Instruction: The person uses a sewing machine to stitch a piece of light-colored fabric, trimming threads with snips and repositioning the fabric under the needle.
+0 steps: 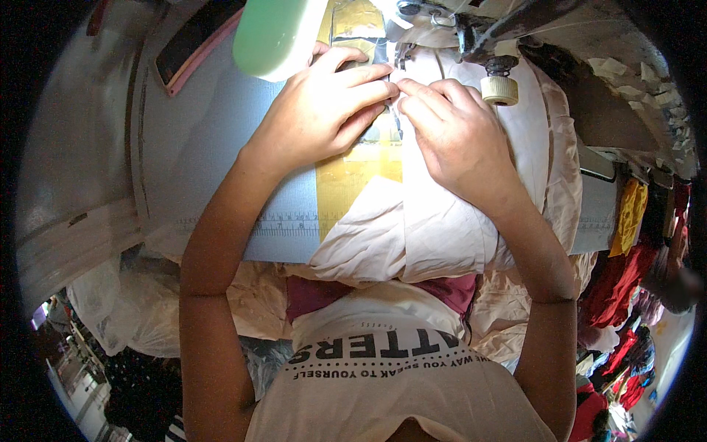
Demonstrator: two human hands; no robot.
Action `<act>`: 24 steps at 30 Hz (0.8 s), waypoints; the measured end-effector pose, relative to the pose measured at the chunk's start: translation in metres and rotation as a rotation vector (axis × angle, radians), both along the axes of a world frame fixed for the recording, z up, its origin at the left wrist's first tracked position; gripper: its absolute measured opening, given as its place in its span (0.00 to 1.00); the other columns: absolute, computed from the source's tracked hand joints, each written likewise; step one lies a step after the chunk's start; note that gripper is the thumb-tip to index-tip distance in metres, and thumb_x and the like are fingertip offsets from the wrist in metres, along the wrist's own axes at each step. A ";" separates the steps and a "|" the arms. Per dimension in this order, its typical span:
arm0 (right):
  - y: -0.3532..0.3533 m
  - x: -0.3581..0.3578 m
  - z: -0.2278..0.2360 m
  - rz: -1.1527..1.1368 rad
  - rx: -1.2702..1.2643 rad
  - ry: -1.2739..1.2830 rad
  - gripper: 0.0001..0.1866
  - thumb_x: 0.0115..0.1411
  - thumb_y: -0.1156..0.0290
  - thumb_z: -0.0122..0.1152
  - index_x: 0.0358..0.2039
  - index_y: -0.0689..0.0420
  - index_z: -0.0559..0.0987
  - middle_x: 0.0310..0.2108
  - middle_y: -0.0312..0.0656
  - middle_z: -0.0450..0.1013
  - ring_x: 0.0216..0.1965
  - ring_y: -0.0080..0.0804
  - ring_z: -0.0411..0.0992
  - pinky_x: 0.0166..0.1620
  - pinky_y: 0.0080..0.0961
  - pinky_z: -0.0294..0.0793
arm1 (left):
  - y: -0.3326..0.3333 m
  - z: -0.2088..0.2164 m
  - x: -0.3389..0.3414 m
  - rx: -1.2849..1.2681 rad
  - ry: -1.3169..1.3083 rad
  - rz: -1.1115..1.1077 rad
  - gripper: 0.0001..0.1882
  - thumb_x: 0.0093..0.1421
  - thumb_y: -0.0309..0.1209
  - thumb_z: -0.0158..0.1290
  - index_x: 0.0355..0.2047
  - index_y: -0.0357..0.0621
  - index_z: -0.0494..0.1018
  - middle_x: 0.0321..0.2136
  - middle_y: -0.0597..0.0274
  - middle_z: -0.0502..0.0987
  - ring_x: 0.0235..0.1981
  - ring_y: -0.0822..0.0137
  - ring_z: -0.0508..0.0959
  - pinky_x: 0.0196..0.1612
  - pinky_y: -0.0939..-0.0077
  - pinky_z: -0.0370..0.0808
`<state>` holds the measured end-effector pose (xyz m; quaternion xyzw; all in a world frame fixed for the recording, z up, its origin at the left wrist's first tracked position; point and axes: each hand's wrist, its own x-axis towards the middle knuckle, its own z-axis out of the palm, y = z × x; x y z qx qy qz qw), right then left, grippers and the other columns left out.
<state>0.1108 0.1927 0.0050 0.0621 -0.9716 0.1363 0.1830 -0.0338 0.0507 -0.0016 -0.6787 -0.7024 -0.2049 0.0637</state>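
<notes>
Cream fabric [449, 228] lies bunched and folded over the sewing machine's table and hangs off its front edge. My left hand [317, 110] comes in from the left over yellow tape, its fingertips closed at the fabric's edge. From the other side my right hand [464, 140] pinches the same edge, the fingertips of both hands almost meeting. Just beyond them is the sewing machine's needle and presser foot area [401, 51], brightly lit and partly washed out. The exact grip under the left fingers is partly hidden.
A pale green rounded part [274, 40] hangs close above my left hand. A ribbed cream knob [499, 90] juts down beside my right hand. At the back left lies a dark, pink-edged flat object [197, 48]. Coloured cloths [626, 283] are heaped at the right.
</notes>
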 end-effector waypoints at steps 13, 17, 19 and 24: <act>-0.002 0.001 -0.001 -0.018 -0.015 0.009 0.13 0.45 0.80 0.54 0.34 0.61 0.73 0.42 0.41 0.71 0.37 0.36 0.68 0.41 0.30 0.68 | -0.002 0.000 -0.002 -0.051 0.016 -0.023 0.18 0.50 0.34 0.53 0.43 0.49 0.71 0.47 0.61 0.71 0.48 0.59 0.67 0.53 0.58 0.53; -0.002 0.001 -0.011 -0.032 0.071 0.086 0.12 0.46 0.75 0.52 0.34 0.58 0.73 0.41 0.39 0.70 0.36 0.36 0.68 0.39 0.30 0.68 | -0.003 0.004 0.000 -0.098 -0.020 -0.015 0.20 0.50 0.37 0.53 0.44 0.48 0.70 0.48 0.60 0.70 0.49 0.58 0.66 0.54 0.55 0.52; -0.002 0.001 -0.013 -0.040 0.112 0.104 0.11 0.47 0.72 0.51 0.34 0.56 0.72 0.42 0.38 0.69 0.35 0.36 0.68 0.38 0.30 0.68 | -0.004 0.001 -0.001 -0.099 -0.030 -0.014 0.21 0.50 0.38 0.53 0.44 0.47 0.70 0.48 0.60 0.70 0.49 0.58 0.66 0.55 0.55 0.51; -0.005 0.000 -0.012 -0.060 0.152 0.088 0.09 0.48 0.71 0.50 0.32 0.56 0.71 0.41 0.38 0.69 0.36 0.35 0.68 0.38 0.29 0.68 | -0.004 0.000 0.001 -0.094 0.007 0.009 0.21 0.50 0.38 0.53 0.45 0.47 0.70 0.49 0.61 0.69 0.50 0.58 0.66 0.55 0.53 0.50</act>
